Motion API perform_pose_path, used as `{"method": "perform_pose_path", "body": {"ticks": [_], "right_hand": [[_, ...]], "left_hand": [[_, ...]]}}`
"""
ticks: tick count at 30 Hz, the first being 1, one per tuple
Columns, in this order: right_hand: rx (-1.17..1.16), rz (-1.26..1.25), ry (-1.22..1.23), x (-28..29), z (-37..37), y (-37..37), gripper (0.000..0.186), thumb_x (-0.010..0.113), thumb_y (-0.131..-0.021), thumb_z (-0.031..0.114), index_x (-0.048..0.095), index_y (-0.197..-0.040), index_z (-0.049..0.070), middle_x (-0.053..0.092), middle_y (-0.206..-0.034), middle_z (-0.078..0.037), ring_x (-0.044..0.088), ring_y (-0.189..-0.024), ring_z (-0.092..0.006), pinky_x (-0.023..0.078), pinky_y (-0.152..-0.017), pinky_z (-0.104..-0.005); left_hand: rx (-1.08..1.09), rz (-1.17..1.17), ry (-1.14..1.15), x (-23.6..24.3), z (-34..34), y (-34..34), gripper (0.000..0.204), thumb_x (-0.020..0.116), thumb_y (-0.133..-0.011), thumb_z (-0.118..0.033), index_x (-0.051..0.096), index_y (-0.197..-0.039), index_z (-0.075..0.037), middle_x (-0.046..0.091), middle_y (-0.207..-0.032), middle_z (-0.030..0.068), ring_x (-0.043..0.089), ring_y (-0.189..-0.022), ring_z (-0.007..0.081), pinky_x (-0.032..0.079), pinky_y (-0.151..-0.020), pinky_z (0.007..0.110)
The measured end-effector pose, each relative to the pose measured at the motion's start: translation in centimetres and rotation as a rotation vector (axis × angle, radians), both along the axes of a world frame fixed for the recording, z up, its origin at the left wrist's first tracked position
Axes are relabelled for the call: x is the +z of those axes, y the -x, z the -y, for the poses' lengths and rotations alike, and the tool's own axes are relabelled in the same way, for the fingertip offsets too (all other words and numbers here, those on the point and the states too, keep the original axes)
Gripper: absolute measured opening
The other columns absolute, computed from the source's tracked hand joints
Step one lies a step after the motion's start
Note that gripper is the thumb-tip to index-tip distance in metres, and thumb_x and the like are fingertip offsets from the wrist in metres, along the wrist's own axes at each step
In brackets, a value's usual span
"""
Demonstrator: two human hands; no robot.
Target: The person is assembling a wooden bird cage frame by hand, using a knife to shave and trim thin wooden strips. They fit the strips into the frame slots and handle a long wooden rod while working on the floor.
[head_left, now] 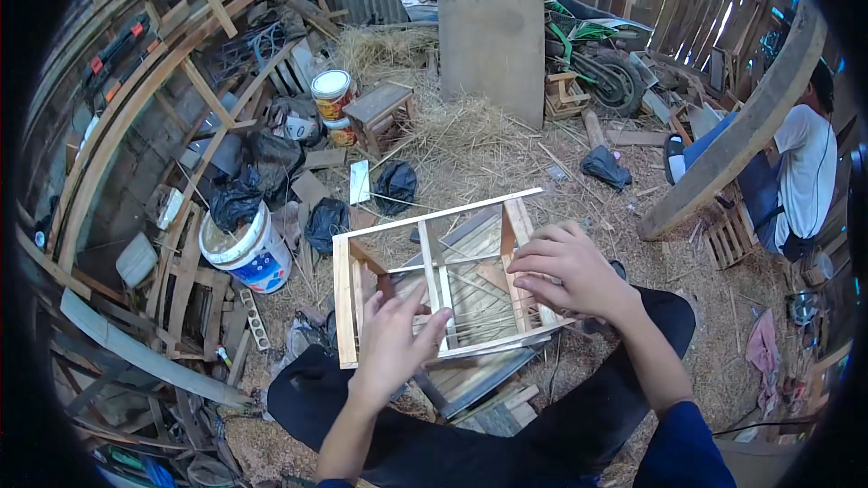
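Note:
A pale wooden frame (344,307) with slats and a middle bar stands before my knees, over dark boards on the ground. My left hand (398,334) is at the frame's lower left, fingers apart and partly curled over it; whether they touch it is unclear. My right hand (568,276) hovers at or just on the frame's right side, its fingers loosely bent and apart, gripping nothing that I can see.
Straw and shavings surround black bags (396,188), a white bucket (262,262), paint pails (331,92) and a small stool (380,101). Curved timber frames line the left. A leaning panel (488,36) and motorbike (601,63) stand behind. At right, a seated person (805,172) is beside a slanting post (723,145).

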State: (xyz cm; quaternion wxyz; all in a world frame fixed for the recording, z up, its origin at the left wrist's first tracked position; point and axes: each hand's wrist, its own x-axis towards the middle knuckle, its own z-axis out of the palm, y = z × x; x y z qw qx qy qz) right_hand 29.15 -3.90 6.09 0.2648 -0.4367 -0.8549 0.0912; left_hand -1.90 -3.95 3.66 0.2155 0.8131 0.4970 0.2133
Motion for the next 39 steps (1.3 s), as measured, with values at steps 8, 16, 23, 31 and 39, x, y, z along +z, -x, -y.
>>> {"method": "perform_pose_path", "body": {"ticks": [8,16,23,31,39], "right_hand": [[0.152,-0.126,-0.008,-4.7,-3.4,-2.1,0.022,0.077,-0.097,0.033,0.078,-0.099,0.011,0.072,-0.091,-0.003,0.065,-0.1,-0.0243,0.038,-0.112,-0.0461],[0.14,-0.257,-0.17,-4.6,-0.2,-2.5,0.025,0.079,-0.096,0.035,0.069,-0.084,0.016,0.06,-0.077,0.002,0.063,-0.086,-0.018,0.043,-0.097,-0.0412],[0.091,-0.085,-0.431,-4.3,2.1,-1.7,0.029,0.073,-0.099,0.044,0.065,-0.088,0.019,0.056,-0.077,0.003,0.061,-0.077,-0.0153,0.048,-0.074,-0.0299],[-0.045,-0.252,-0.575,-6.9,3.5,1.5,0.017,0.086,-0.087,0.023,0.071,-0.091,0.015,0.058,-0.069,0.004,0.056,-0.057,-0.0142,0.04,-0.053,-0.0302],[-0.095,-0.5,-0.636,-8.2,1.1,4.2,0.026,0.079,-0.089,0.012,0.057,-0.104,0.009,0.063,-0.069,-0.001,0.058,-0.054,-0.0203,0.041,-0.052,-0.034]], "left_hand": [[0.298,-0.023,-0.002,-0.9,0.7,-4.7,0.044,0.084,-0.09,-0.03,0.071,-0.121,-0.001,0.077,-0.085,0.0101,0.073,-0.089,0.0293,0.034,-0.121,0.053],[0.321,0.03,-0.076,3.5,-0.5,-7.2,0.036,0.08,-0.087,-0.013,0.077,-0.121,-0.002,0.076,-0.095,0.0105,0.073,-0.094,0.0238,0.021,-0.133,0.052],[0.136,-0.018,-0.317,6.6,-2.8,-10.2,0.032,0.081,-0.087,-0.008,0.078,-0.119,-0.008,0.073,-0.095,0.0093,0.071,-0.098,0.0246,0.016,-0.133,0.058],[0.138,-0.02,-0.534,5.3,-3.4,-11.1,0.031,0.082,-0.086,-0.01,0.08,-0.117,-0.016,0.077,-0.097,0.0018,0.065,-0.116,0.022,0.002,-0.131,0.065],[0.396,0.095,-0.583,1.9,-2.2,-7.3,0.089,0.083,-0.09,-0.018,0.037,-0.166,-0.01,0.024,-0.171,0.0292,0.033,-0.155,0.0436,0.011,-0.13,0.061]]}}
